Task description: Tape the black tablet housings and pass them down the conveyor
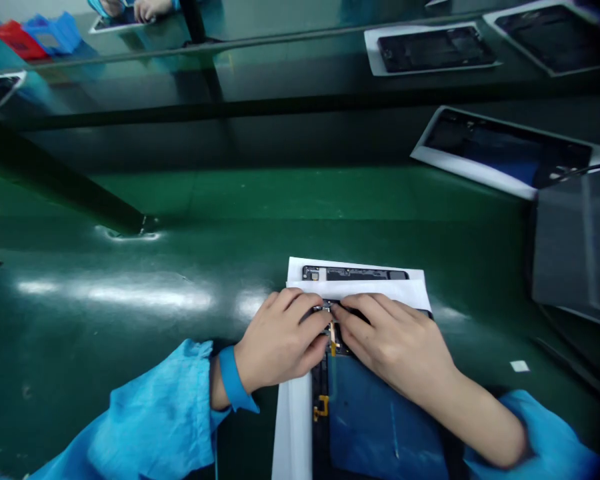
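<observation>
An opened tablet lies before me on white paper, its blue-filmed inside facing up. A copper-coloured flex cable runs down from its upper end, and another orange flex piece sits along its left side. My left hand, with a blue band at the wrist, has its fingers bent over the tablet's top edge. From the other side, my right hand presses its curled fingertips close to the same spot. Whatever small part lies between the fingertips is hidden. Just beyond them is a narrow dark circuit board.
A dark slanted post meets the green table on the left. Other tablet housings on white sheets are at upper right, near a grey panel. Another person's hands appear across the table, near red and blue bins.
</observation>
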